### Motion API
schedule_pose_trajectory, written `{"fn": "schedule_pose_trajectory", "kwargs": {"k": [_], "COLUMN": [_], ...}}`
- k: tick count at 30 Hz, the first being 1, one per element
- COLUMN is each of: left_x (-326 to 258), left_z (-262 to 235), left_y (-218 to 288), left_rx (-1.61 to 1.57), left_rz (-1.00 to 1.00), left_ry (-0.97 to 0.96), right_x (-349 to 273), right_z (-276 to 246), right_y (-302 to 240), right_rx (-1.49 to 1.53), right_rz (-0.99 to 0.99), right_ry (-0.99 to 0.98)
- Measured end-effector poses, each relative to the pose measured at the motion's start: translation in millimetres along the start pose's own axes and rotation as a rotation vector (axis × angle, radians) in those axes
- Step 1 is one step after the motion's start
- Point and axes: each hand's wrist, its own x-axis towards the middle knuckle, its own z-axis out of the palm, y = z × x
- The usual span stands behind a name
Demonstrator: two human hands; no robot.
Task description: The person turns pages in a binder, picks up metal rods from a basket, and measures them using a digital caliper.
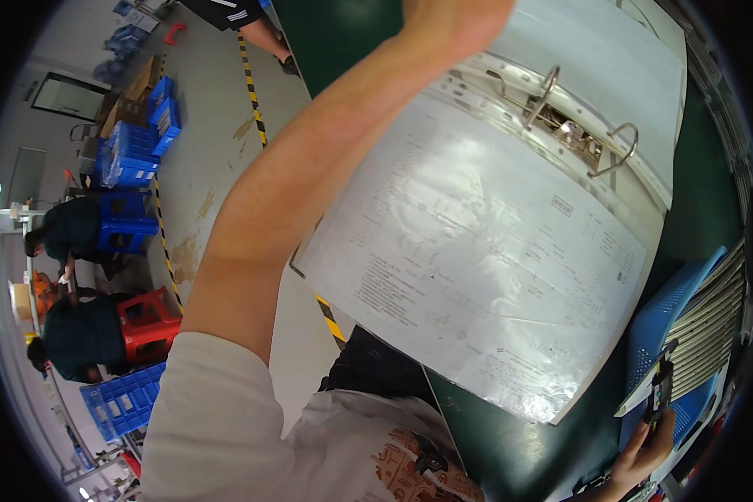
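Observation:
A ring binder lies open on the green table, its metal rings (pixel 544 96) standing open. A printed sheet in a clear plastic sleeve (pixel 477 268) covers its near side, and more sleeves (pixel 611 67) lie beyond the rings. My left hand (pixel 456 21) is at the top edge of the view by the binder, with its fingers cut off by the frame. At the lower right, my right hand (pixel 651 448) pinches a small black part (pixel 661 389). That part is against a blue perforated basket (pixel 673 309) filled with a row of thin, pale, flat pieces (pixel 711 326).
The green table (pixel 510 443) shows around the binder. On the left, two people (pixel 84 335) sit on a red stool (pixel 146 322) and a blue stool (pixel 125 222). Blue crates (pixel 130 155) stand along the floor. A person's leg (pixel 263 38) shows at the top.

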Motion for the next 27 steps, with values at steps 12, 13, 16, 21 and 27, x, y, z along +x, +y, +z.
{"fn": "schedule_pose_trajectory", "kwargs": {"k": [12, 13, 16, 21, 27], "left_x": [1, 2, 0, 2, 4], "left_z": [-73, -71, -66, -64, -71], "left_y": [-98, -96, -99, -99, -96], "left_rx": [0.892, 0.948, 1.007, 1.094, 1.178], "left_rz": [-0.027, -0.078, -0.114, -0.107, -0.175], "left_ry": [-0.041, -0.073, -0.102, -0.156, -0.164], "right_x": [-8, -8, -8, -2, 9], "right_z": [-3, -2, -5, -6, -4], "right_y": [35, 33, 26, 8, -25], "right_rx": [-0.188, -0.193, -0.120, -0.032, -0.039], "right_rz": [-0.166, -0.166, -0.080, -0.011, 0.056], "right_ry": [0.082, 0.078, 0.053, -0.004, 0.002]}}
